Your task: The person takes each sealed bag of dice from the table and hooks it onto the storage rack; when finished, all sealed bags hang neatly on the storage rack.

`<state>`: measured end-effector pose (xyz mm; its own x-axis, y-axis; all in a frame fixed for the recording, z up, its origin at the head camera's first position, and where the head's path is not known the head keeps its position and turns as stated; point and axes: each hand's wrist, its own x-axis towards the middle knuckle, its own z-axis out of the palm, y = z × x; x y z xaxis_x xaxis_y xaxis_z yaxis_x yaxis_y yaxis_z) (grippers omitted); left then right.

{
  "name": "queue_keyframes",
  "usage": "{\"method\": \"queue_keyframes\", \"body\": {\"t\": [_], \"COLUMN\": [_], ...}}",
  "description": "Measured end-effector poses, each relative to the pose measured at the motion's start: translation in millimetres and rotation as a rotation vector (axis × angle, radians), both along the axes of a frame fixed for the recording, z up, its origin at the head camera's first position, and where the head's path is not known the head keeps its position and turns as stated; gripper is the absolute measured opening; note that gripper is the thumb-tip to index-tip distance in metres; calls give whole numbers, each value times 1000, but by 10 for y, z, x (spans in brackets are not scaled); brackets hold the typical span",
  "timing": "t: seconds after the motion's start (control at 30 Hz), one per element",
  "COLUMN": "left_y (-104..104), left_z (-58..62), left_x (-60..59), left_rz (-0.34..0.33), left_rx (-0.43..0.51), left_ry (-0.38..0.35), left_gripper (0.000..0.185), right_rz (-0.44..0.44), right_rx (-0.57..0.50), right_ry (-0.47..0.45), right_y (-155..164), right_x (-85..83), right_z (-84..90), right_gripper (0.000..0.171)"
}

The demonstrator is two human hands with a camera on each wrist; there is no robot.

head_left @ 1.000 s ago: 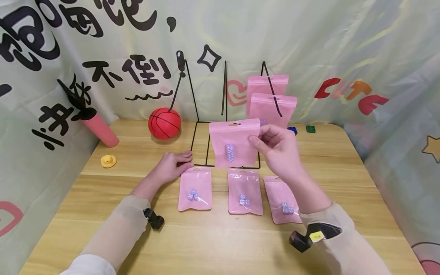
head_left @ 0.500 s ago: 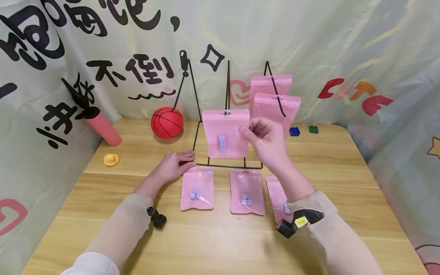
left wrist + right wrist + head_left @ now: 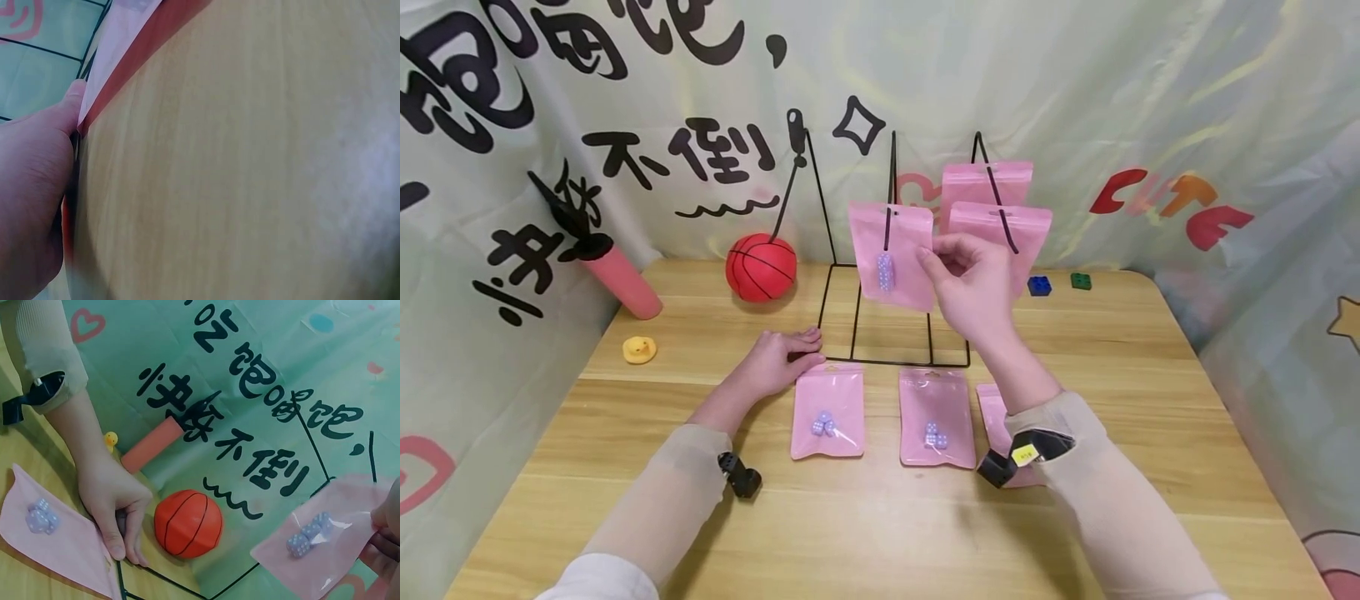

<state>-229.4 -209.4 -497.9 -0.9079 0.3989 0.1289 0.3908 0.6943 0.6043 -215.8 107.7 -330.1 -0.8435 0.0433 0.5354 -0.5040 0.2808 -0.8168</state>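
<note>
My right hand [image 3: 973,287] pinches the right edge of a pink zip bag [image 3: 912,279] with light purple dice [image 3: 886,275] inside. The middle hook of a black wire rack [image 3: 887,362] comes out in front of this bag near its top. At the rack's front left corner, my left hand [image 3: 775,364] holds the wire base between thumb and fingers. Two more pink bags [image 3: 1028,235] hang one behind the other on the right hook. Three bags of dice lie before the rack: left [image 3: 827,392], middle [image 3: 936,400] and right [image 3: 992,412], the last partly hidden by my right wrist.
A red ball [image 3: 761,267] sits beneath the rack's left hook. Further left are a pink vase [image 3: 625,282] and a yellow rubber duck [image 3: 639,350]. Blue [image 3: 1039,286] and green [image 3: 1081,281] toy bricks lie at the back right. A printed curtain closes off the back.
My right hand has carried the pink bag left, up and back towards the middle hook, which now shows in front of it. My left hand stays at the rack's corner.
</note>
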Motion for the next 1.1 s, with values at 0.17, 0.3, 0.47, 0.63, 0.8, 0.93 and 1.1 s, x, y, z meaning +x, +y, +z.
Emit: {"method": "queue_keyframes", "body": {"t": [0.17,0.3,0.47,0.63,0.8,0.93,1.1], "left_y": [-9,-4,-5,0,5,5,2], "left_z": [4,4,3,23,28,24,20], "left_x": [22,29,27,25,18,17,14], "left_rz": [3,0,-4,2,4,3,-4], "left_rx": [0,-7,-11,-8,-16,-15,-6], "left_ry": [5,6,3,-5,-11,-8,12], "left_gripper": [37,38,38,39,39,38,37], "right_rz": [-77,-132,-171,-179,-142,-86,4], "right_rx": [82,131,180,208,221,242,275], "right_ry": [29,21,22,17,-25,-65,-109], "right_y": [-91,-131,-144,-125,-62,4,103], "right_x": [-65,-121,-183,-239,-201,-112,26], "right_z": [71,113,159,195,194,160,100], "right_gripper": [11,11,12,14,17,21,29]}}
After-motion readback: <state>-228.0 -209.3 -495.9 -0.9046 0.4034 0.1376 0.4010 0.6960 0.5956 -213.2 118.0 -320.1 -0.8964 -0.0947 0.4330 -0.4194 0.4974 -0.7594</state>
